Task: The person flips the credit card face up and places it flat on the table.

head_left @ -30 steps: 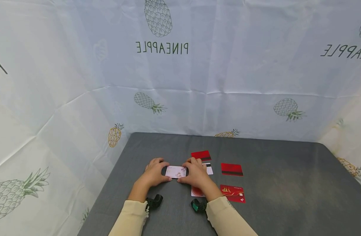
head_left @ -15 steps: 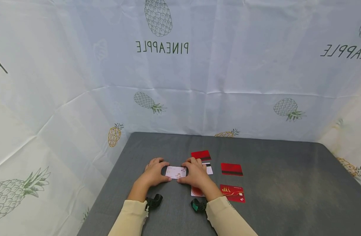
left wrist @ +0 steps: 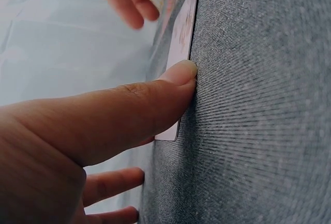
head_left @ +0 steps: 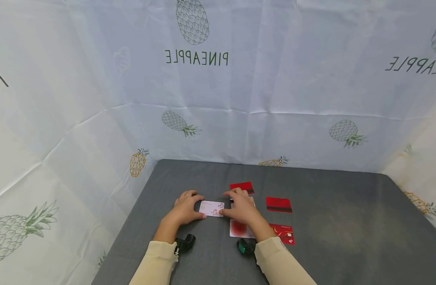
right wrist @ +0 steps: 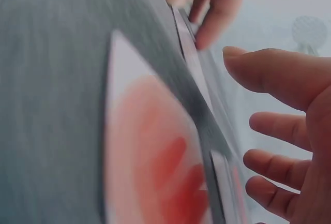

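A pale pink card [head_left: 211, 208] with a floral print lies flat on the grey table at its left side. My left hand [head_left: 185, 207] pinches it near its left end; in the left wrist view the thumb [left wrist: 173, 87] presses the near long edge. My right hand [head_left: 243, 206] is just right of this card, fingers spread and holding nothing. In the right wrist view there is a gap between the right thumb [right wrist: 258, 69] and the card. Under and around the right hand lie a white card with a dark stripe [head_left: 232, 204] and a card with a red circle [head_left: 238, 228].
A red card with a dark stripe [head_left: 242, 186] lies behind the right hand. Farther right are another striped red card [head_left: 279, 204] and a red VIP card [head_left: 285, 233], partly covered by the right wrist. A pineapple-print curtain [head_left: 218, 87] hangs behind the table [head_left: 339, 237].
My right hand has let go of the pale pink card and moved slightly right, uncovering more of the red-circle card. The left hand keeps its hold in the same place.
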A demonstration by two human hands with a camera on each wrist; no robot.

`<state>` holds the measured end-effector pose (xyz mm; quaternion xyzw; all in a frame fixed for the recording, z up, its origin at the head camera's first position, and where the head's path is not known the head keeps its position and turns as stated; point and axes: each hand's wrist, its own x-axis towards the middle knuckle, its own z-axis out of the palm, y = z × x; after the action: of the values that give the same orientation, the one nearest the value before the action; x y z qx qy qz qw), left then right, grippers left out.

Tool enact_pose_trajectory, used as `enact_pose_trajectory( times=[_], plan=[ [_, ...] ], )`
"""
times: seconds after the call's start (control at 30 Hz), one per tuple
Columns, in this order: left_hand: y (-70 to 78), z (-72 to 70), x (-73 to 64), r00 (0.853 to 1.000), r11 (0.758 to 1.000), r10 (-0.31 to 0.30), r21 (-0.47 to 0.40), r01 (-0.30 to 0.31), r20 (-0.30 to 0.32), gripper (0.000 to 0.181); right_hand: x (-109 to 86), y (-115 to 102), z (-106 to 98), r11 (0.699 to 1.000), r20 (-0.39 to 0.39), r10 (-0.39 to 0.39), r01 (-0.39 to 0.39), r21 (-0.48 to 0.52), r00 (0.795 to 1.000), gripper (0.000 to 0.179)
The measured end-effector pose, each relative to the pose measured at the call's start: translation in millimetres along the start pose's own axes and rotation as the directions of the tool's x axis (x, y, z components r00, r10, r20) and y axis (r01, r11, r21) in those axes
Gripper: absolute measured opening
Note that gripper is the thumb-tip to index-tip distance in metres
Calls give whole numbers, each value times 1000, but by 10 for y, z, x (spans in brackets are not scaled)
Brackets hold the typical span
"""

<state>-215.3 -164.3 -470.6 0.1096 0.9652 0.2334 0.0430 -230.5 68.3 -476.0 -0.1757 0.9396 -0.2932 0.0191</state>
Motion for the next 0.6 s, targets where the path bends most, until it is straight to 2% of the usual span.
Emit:
enact_pose_trajectory(
  times=[0.13,0.37,0.6],
  plan=[
    [3,3,4,1000,1000,-4,-7,4,-2,60,-55,197,-129,999,-31,27,-26,32,999,56],
    [22,-10,-13,1000,1000,-5,-7,5,6,61,-175,532,-308,993,-51,108,-110,-34,993,60],
    [29,-6,-28,1000,1000,0,-11,0,-5,60,-216,711,-372,985,-38,158,-161,-61,987,67]
  ],
)
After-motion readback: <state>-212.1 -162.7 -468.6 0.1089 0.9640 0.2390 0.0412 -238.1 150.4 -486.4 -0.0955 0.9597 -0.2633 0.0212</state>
